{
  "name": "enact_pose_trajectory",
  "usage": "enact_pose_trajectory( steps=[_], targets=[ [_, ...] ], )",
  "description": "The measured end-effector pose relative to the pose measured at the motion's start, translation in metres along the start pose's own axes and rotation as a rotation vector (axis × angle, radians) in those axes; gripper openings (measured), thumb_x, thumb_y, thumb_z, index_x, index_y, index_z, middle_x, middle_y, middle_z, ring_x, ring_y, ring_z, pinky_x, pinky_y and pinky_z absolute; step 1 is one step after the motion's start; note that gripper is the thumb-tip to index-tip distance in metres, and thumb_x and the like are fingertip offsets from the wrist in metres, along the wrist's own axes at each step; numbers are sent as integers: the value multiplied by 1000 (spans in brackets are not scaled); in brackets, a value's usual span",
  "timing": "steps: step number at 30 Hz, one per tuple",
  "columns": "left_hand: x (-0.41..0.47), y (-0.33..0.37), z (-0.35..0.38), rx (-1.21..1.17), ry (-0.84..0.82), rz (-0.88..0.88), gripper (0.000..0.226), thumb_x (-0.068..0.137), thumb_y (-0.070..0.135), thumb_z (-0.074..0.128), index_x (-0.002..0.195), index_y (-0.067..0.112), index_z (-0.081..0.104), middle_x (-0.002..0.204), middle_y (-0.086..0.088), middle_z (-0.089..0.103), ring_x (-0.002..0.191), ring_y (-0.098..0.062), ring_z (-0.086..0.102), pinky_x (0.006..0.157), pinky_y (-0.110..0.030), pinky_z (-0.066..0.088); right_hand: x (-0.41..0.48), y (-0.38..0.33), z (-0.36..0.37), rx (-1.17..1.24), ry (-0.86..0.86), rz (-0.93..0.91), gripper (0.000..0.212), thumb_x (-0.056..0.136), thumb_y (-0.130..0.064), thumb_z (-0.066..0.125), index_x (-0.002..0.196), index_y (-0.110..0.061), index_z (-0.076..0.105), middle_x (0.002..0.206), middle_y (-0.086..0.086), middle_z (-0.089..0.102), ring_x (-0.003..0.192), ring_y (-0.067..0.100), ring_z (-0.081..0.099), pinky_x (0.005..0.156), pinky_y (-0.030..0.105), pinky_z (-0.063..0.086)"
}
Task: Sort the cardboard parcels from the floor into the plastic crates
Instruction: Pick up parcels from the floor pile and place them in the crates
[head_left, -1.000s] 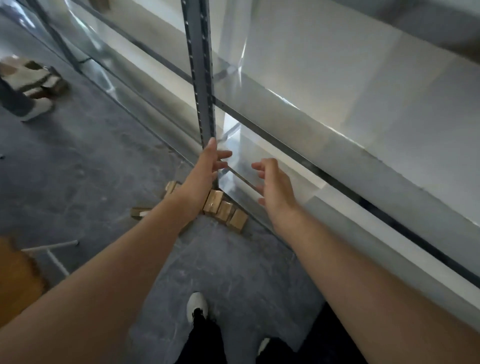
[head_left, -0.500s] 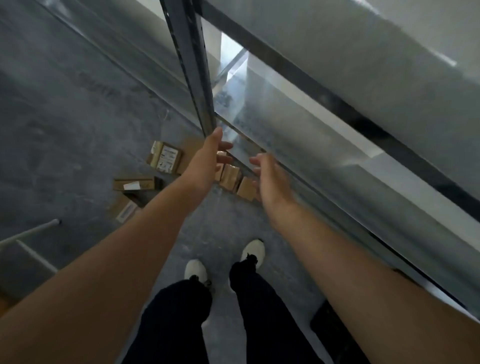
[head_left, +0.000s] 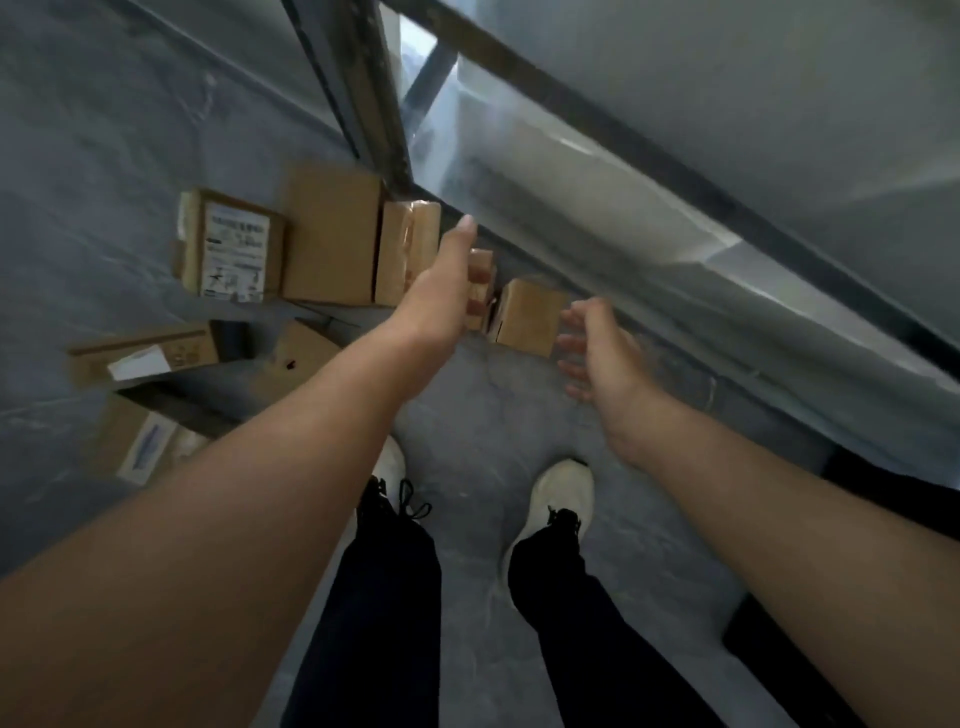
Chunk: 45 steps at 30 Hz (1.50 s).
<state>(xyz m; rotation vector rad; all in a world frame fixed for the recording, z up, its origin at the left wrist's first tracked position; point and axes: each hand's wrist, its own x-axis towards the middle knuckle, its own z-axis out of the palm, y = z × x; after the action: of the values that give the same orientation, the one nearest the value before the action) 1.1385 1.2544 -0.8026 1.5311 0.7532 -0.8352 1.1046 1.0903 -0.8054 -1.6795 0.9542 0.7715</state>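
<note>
Several cardboard parcels lie on the grey floor at the foot of a metal rack. A small brown parcel (head_left: 529, 316) sits between my hands. A taped parcel (head_left: 402, 252) and a larger plain one (head_left: 332, 234) lie left of it, then a parcel with a white label (head_left: 231, 249). My left hand (head_left: 441, 280) reaches down over them with straight fingers and holds nothing. My right hand (head_left: 602, 353) hangs just right of the small parcel, fingers loosely spread, empty. No plastic crate is in view.
The rack's upright post (head_left: 358, 88) and its low shelf beam (head_left: 675, 171) run along the right. More parcels (head_left: 140, 356) lie at the left, one labelled (head_left: 140, 441). My white shoes (head_left: 563, 491) stand on the floor below my hands.
The view has tilted down and both hands have dropped from the rack post toward the parcels on the floor. More parcels have come into view at the left.
</note>
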Motion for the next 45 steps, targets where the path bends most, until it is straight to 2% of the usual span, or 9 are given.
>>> enact_pose_trajectory(
  steps=[4,8,11,15,20,28,39,43,45],
  targets=[
    [51,-39,15,26,-21,-78,78,98,74,20,134,19,61,129,-9,64,113,-29,59,105,-49,43,59,45,22,24,12,16,40,111,-49,46,134,-24,67,127,-2,63,119,18,56,107,38,44],
    [95,-70,31,-1,-23,-119,76,96,76,22,128,21,62,130,-12,62,116,-35,58,106,-55,44,105,76,32,9,85,16,27,112,-50,44,115,-29,61,102,-13,56,110,16,56,101,39,46],
    [124,-84,42,-26,-19,-127,75,98,74,24,135,21,60,143,-12,55,127,-35,52,110,-56,40,135,90,33,3,142,6,32,111,-51,46,105,-24,61,105,-4,60,100,18,55,87,36,43],
    [146,-96,53,-91,-29,-135,72,99,71,27,141,20,57,145,-11,54,131,-29,50,113,-55,38,157,98,36,83,134,19,76,89,-69,46,138,-15,65,122,3,62,111,21,56,92,38,42],
    [139,-92,65,-74,-7,-126,72,100,69,28,145,19,50,137,-9,56,127,-26,52,114,-51,35,152,100,43,148,108,17,104,59,-83,42,139,-21,64,131,5,71,121,28,66,105,50,51],
    [50,-45,64,105,33,-134,80,100,72,20,149,15,48,147,-16,54,135,-33,49,119,-53,31,63,71,14,178,56,-23,69,86,-73,37,113,-23,76,115,6,77,112,26,72,107,54,56],
    [-106,23,36,95,94,-14,80,97,76,24,142,18,54,135,-20,59,128,-36,53,115,-52,36,-91,10,-18,269,17,-191,81,74,-82,45,118,-16,59,120,15,70,112,33,69,103,65,55],
    [-168,47,18,62,98,62,62,101,68,24,109,22,65,105,-8,69,102,-24,62,93,-39,46,-150,-8,-21,325,24,-225,79,72,-81,43,119,-21,65,115,9,74,110,29,71,103,60,58],
    [-201,59,9,73,68,113,63,104,64,24,124,17,62,105,-6,69,101,-23,63,89,-37,44,-180,-16,-20,356,55,-270,70,75,-80,41,105,-25,74,106,4,77,105,26,73,100,55,59]
  ],
)
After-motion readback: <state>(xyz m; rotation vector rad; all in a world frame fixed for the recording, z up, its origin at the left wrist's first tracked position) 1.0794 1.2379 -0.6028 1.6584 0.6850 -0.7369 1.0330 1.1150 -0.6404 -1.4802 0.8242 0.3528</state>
